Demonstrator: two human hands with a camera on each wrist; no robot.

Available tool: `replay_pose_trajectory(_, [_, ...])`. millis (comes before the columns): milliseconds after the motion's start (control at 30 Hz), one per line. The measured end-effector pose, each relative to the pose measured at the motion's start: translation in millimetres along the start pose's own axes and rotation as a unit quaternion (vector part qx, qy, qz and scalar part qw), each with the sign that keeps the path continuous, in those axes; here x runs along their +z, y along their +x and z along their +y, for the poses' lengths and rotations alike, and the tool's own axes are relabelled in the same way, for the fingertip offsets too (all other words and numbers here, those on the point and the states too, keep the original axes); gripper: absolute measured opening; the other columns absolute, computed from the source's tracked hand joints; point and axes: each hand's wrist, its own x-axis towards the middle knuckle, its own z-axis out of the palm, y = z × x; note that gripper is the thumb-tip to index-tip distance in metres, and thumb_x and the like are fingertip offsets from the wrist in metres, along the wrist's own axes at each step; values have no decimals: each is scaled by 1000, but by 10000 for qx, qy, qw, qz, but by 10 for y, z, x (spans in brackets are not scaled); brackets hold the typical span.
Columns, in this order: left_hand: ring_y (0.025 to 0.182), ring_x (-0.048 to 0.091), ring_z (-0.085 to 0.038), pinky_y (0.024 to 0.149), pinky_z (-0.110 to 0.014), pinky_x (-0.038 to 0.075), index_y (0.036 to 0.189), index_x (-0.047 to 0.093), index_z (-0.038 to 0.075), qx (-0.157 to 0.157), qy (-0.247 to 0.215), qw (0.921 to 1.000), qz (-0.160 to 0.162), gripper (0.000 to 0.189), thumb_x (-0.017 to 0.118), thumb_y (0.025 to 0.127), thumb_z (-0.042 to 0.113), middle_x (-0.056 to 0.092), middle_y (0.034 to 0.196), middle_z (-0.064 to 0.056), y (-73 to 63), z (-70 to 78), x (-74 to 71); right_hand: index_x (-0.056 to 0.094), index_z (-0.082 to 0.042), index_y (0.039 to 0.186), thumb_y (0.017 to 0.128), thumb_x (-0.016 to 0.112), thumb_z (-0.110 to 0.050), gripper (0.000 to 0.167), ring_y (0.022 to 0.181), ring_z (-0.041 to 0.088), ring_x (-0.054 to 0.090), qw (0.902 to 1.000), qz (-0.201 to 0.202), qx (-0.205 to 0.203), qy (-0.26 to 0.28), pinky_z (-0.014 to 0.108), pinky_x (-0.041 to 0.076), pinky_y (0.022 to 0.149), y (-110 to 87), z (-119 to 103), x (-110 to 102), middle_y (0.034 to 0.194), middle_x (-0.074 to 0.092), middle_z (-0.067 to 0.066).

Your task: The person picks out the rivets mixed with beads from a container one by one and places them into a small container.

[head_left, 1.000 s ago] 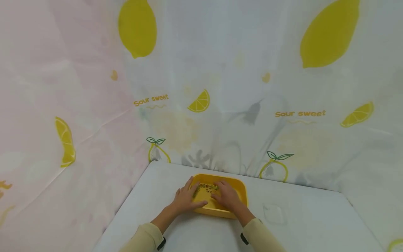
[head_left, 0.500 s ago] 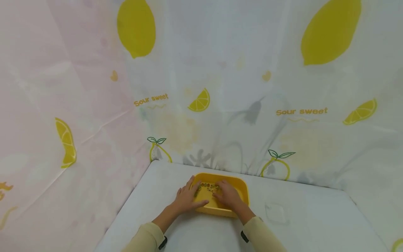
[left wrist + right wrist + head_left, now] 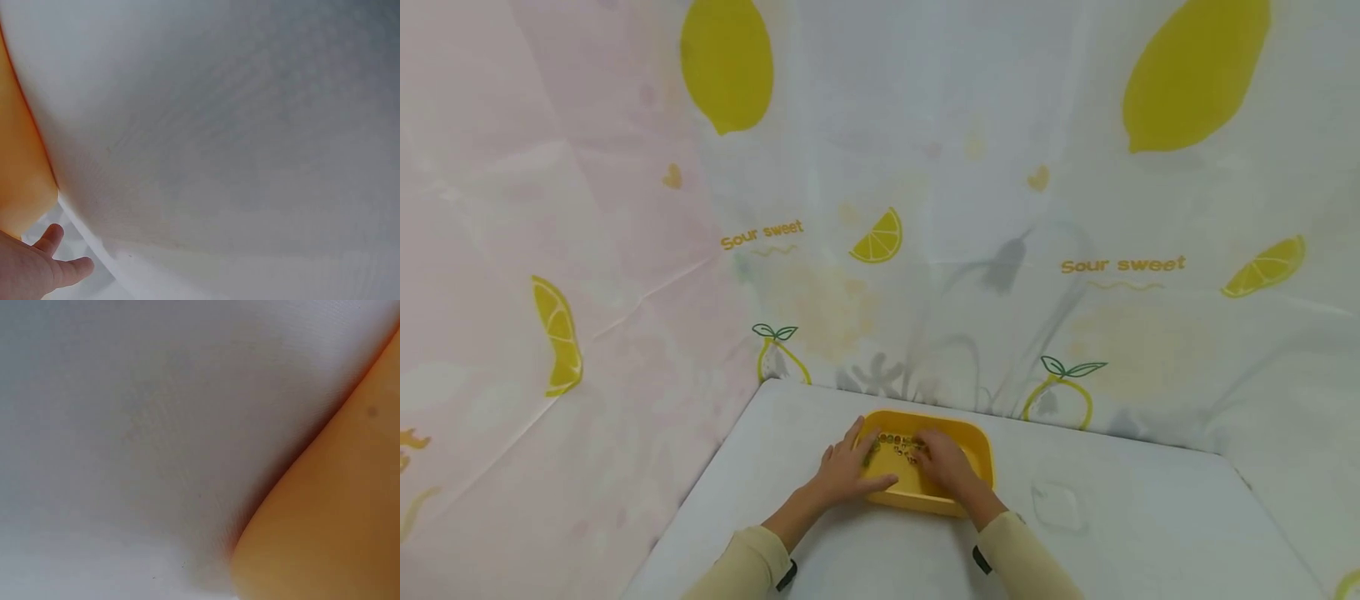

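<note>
Your left hand [image 3: 844, 471] splays over the yellow tray [image 3: 917, 502]. Your right hand [image 3: 946, 461] bends at small pieces [image 3: 891, 439], its hold unclear

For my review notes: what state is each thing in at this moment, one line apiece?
Yellow tray: upright, open-topped, on the table
Small pieces: inside the tray, some in a row, others loose
Left hand: thumb and fingers spread, at the tray's left side
Right hand: reaching into the tray; whether it pinches a piece can't be told
White table: flat
Lemon-print backdrop: upright, creased in places
</note>
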Motion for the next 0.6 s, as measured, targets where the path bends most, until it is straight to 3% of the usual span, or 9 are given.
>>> replay_pose_trajectory(600, [141, 36, -45, 108, -71, 27, 152, 39, 17, -33, -26, 10000, 33, 91, 64, 82, 69, 17, 164, -17, 21, -22, 45, 71, 1, 100, 91, 67, -4, 12, 94, 31, 65, 9997, -11, 114, 224, 50, 52, 86, 25, 75, 55, 100, 70, 14])
